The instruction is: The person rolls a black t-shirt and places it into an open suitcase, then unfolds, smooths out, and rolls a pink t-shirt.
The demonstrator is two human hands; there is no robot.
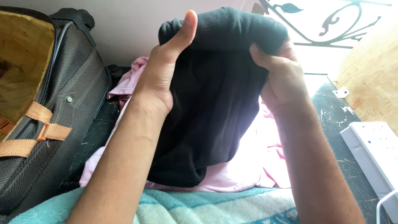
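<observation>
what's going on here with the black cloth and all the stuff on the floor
A person holds a black garment up in both bare hands: the left hand grips its upper left edge with the thumb raised, and the right hand pinches the upper right. Below it lies a pink garment on a dark surface, with a teal towel nearest the camera. An open grey suitcase lies to the left.

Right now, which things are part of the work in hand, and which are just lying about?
In hand:
- black knit fabric garment, gripped at its top by the left hand and the right hand

Lying about:
- pale pink cloth underneath
- teal striped towel
- dark grey fabric suitcase with orange straps
- white plastic socket strip
</observation>
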